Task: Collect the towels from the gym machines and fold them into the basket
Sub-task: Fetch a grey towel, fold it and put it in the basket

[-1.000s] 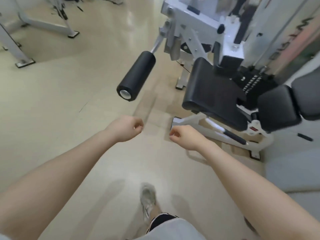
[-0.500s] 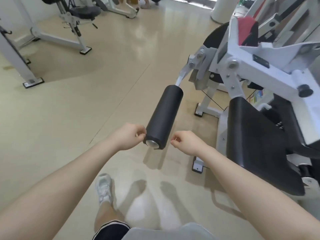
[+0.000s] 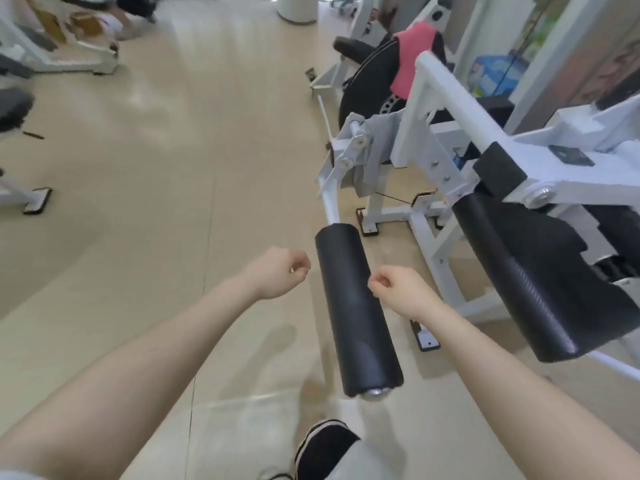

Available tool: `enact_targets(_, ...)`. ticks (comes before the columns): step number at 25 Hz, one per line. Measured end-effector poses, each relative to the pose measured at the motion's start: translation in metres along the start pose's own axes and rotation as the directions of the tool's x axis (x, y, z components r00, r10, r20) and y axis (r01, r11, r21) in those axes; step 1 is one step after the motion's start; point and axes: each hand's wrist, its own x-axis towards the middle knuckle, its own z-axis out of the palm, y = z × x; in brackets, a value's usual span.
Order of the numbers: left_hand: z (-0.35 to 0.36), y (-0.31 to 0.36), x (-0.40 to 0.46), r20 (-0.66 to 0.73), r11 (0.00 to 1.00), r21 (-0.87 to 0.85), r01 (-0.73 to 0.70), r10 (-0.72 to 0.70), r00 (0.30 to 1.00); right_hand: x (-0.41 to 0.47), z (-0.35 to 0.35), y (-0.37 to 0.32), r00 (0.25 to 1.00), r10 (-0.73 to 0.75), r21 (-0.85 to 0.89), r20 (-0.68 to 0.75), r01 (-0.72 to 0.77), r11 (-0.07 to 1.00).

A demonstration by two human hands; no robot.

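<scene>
L hand (image 3: 277, 271) & R hand (image 3: 398, 291) are both curled into empty fists, one on each side of the black roller pad (image 3: 356, 306), not touching it. Pink towel (image 3: 412, 60) hangs on a machine way past the roller pad's far end, well apart from both hands

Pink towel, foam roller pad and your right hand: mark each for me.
Pink towel (image 3: 414, 60): head view, middle of the cloth draped on the far machine.
Foam roller pad (image 3: 356, 306): head view, middle of its black sleeve.
Right hand (image 3: 403, 289): head view, back of the curled hand.
</scene>
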Motion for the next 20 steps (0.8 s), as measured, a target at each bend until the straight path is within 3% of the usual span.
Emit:
enact_targets(3,-0.016,-0.012,0.07,0.085,0.994,0.023,-0.11,0.108,0.99,0.054,-0.008,0.012,0.986,0.131,0.067,-0.102,-0.124,0.99)
enact_targets(6,-0.046,-0.037,0.148,0.155,0.98,0.092,-0.178,0.162,0.975,0.135,-0.016,0.012,0.97,0.212,0.166,-0.115,-0.192,0.967)
enact_targets(9,-0.088,-0.061,0.234,0.184,0.978,0.124,-0.165,0.141,0.973,0.236,-0.049,-0.009,0.966,0.237,0.232,-0.108,-0.207,0.951)
enact_targets(14,-0.158,-0.073,0.362,0.2,0.961,0.183,-0.205,0.167,0.965,0.357,-0.126,-0.057,0.937,0.233,0.233,-0.26,-0.173,0.957)
enact_targets(17,-0.179,-0.068,0.432,0.217,0.921,0.235,-0.312,0.263,0.94,0.404,-0.157,-0.06,0.909,0.303,0.288,-0.285,-0.22,0.932)
enact_targets(20,-0.186,-0.051,0.492,0.326,0.797,0.329,-0.506,0.407,0.853,0.439,-0.184,-0.059,0.847,0.404,0.362,-0.345,-0.277,0.89)
